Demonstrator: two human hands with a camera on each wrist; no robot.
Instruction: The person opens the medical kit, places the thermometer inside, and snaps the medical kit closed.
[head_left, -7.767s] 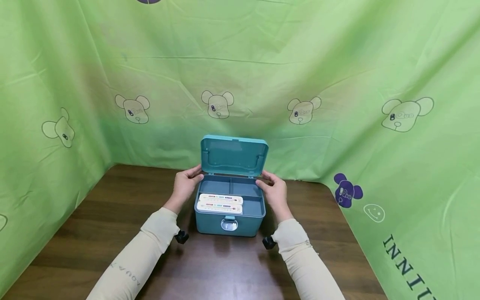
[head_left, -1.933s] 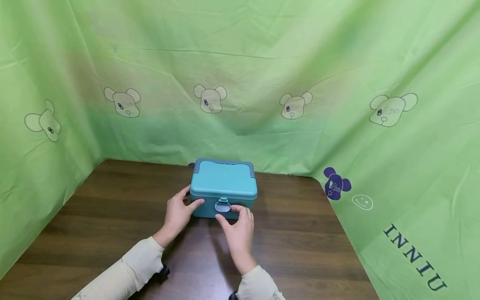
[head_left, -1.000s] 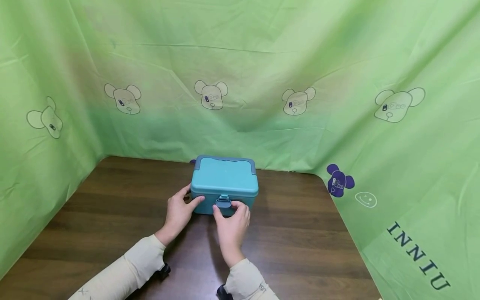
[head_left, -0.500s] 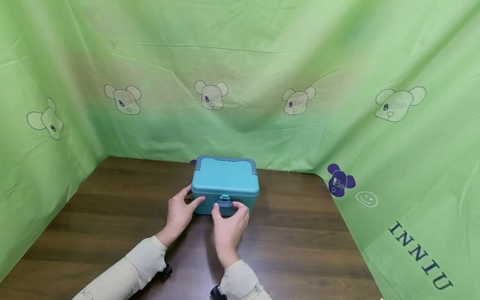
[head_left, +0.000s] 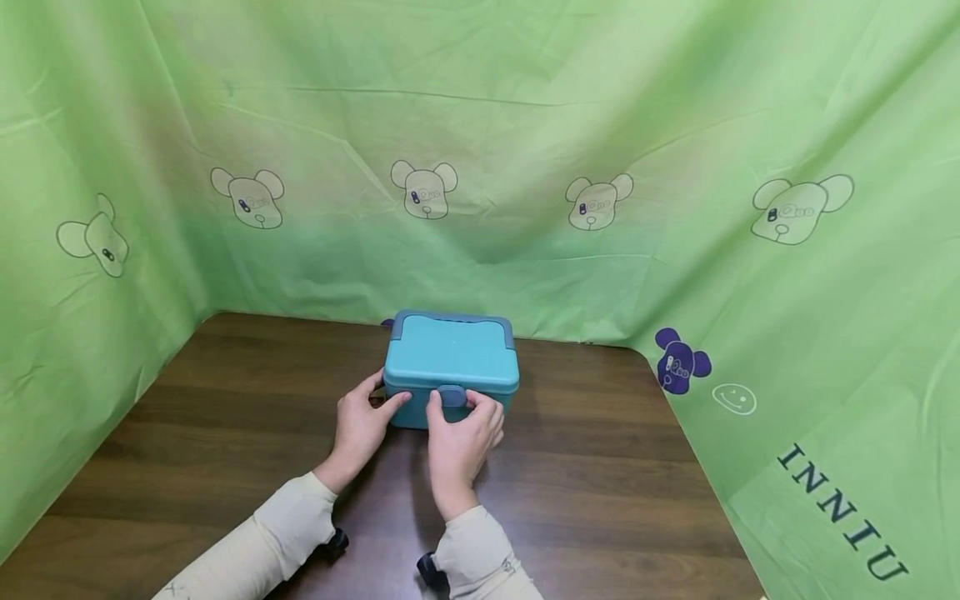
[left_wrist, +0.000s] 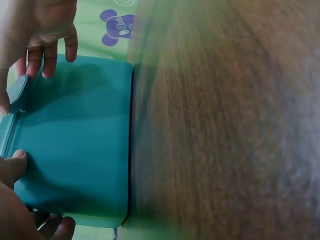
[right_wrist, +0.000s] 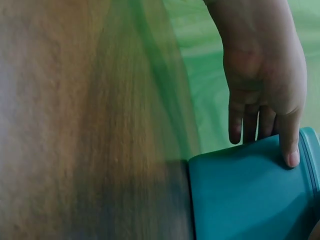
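A teal lidded storage box [head_left: 453,352] stands on the wooden table with its lid down and its carry handle folded flat. My left hand [head_left: 358,427] grips the box's left front corner, thumb on the front wall and fingers along the side, as the right wrist view also shows of the left hand [right_wrist: 265,75]. My right hand [head_left: 461,442] holds the grey-blue latch [head_left: 452,396] at the front, thumb at its left edge and forefinger at its right. The latch lies up against the lid's rim. In the left wrist view the latch [left_wrist: 19,94] sits between right-hand fingers.
The brown wooden table [head_left: 615,467] extends around the box. A green curtain [head_left: 510,100] printed with bear heads encloses the back and both sides, close behind the box. Black wrist cameras hang under both sleeves, the left camera [head_left: 335,543] and the right camera [head_left: 431,572].
Earlier the lid stood up, showing two white packs inside; it is now down. The latch, hanging low before, has swung up to the lid's rim with my right hand. My left hand stays put lately.
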